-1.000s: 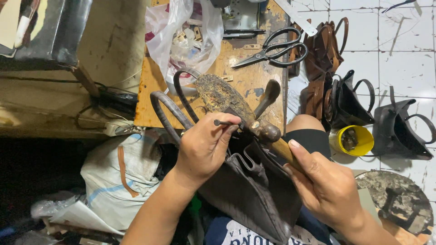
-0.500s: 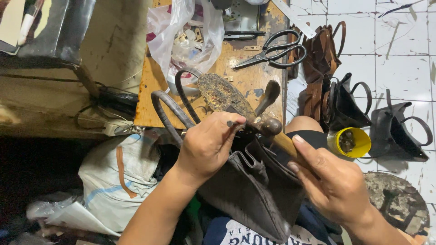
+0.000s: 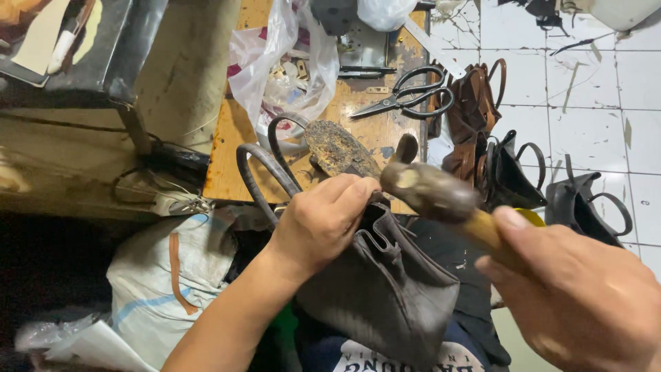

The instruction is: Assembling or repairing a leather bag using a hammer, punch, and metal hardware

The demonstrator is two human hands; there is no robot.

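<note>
A dark grey leather handbag (image 3: 382,289) rests on my lap against the edge of a wooden work board (image 3: 231,148). My left hand (image 3: 323,220) pinches the bag's top rim over a worn iron anvil (image 3: 337,148); whether it also holds a small tool is hidden. The bag's two curved handles (image 3: 261,169) arch up to the left. My right hand (image 3: 578,300) grips a hammer by its yellow wooden handle. The hammer's rounded metal head (image 3: 420,187) hovers just right of my left fingers, raised above the bag.
Black scissors (image 3: 410,96) and a clear plastic bag of small metal fittings (image 3: 282,69) lie on the board. Brown and black handbags (image 3: 502,158) stand on the white tiled floor at right. A white sack (image 3: 162,275) sits low on the left.
The hammer has come up and toward the camera, away from the bag's rim. My left hand has stayed on the bag's top edge. The view has shifted closer.
</note>
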